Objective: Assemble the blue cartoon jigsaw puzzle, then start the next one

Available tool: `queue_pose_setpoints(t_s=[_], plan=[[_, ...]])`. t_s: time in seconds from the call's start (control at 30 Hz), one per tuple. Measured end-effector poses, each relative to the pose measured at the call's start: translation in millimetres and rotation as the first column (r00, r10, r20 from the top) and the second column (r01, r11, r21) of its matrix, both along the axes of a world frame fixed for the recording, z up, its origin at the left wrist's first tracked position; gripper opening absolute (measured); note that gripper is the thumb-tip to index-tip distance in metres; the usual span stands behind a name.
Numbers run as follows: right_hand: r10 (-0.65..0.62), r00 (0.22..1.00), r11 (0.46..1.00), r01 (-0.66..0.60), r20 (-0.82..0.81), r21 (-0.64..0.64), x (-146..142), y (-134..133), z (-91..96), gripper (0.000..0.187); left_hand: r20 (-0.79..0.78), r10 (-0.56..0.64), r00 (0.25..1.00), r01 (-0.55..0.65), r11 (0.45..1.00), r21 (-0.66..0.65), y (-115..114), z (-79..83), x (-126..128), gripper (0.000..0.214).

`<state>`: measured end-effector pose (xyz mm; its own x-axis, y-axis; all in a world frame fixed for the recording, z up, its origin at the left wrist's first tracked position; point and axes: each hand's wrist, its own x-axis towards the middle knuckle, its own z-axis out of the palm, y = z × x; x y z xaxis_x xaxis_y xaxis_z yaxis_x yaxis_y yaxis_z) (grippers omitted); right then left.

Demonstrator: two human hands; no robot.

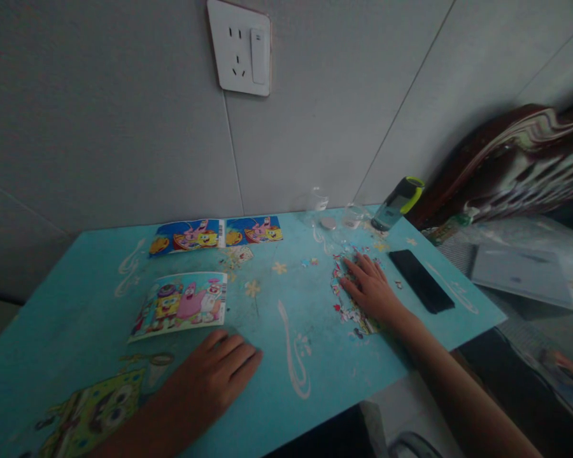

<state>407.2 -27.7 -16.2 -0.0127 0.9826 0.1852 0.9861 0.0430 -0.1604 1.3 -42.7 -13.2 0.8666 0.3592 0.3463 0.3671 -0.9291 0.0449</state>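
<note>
My left hand (222, 369) rests palm down on the blue table mat, its fingers loosely bent and lying on the surface; nothing shows in it. Just beyond it lies a cartoon sticker packet (184, 305) with a pink starfish figure and a yellow sponge figure. On the right, my right hand (370, 289) is laid with fingers apart on a spread pile of small colourful cut-out stickers (346, 312). Its palm covers part of the pile. A few loose stickers (310, 262) lie left of this hand.
Two blue cartoon packets (186, 237) lie along the wall. Clear plastic cups (353, 215), a round lid (328, 223) and a water bottle (395, 207) stand at the back right. A black phone (420, 280) lies right of my right hand. A wall socket (241, 51) is above.
</note>
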Motion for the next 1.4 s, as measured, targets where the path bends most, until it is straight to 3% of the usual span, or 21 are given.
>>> queue_pose_setpoints(t_s=[0.2, 0.33, 0.47, 0.67, 0.9, 1.1, 1.4], plan=[[0.058, 0.998, 0.992, -0.062, 0.034, 0.110, -22, 11, 19.0, 0.040, 0.001, 0.000, 1.000, 0.000, 0.999, 0.043, 1, 6.8, 3, 0.022], [0.180, 0.983, 0.981, -0.181, 0.019, 0.067, -55, 38, 34.2, 0.032, 0.001, -0.004, 1.000, 0.004, 0.999, 0.032, 1, 8.2, 4, 0.019], [0.207, 0.978, 0.976, -0.206, -0.008, 0.070, -77, 67, 32.4, 0.027, -0.010, 0.001, 1.000, -0.001, 0.999, 0.042, 2, 12.5, 5, 0.015], [0.105, 0.992, 0.985, -0.094, -0.068, 0.141, -55, 75, 15.7, 0.030, -0.026, 0.020, 0.999, -0.019, 0.999, 0.043, 1, 17.9, 8, 0.015], [0.006, 0.993, 0.989, 0.012, -0.116, 0.146, -21, 66, 14.1, 0.033, 0.001, 0.023, 1.000, -0.023, 0.999, 0.031, 1, 13.3, 7, 0.015], [0.078, 0.984, 0.992, -0.061, -0.160, 0.108, -35, 69, 7.2, 0.030, -0.001, 0.038, 0.999, -0.038, 0.999, -0.013, 1, 4.8, 4, 0.017], [0.115, 0.978, 0.990, -0.099, -0.173, 0.096, -48, 69, 8.5, 0.025, 0.022, 0.022, 1.000, -0.022, 1.000, -0.014, 2, 13.0, 6, 0.020]])
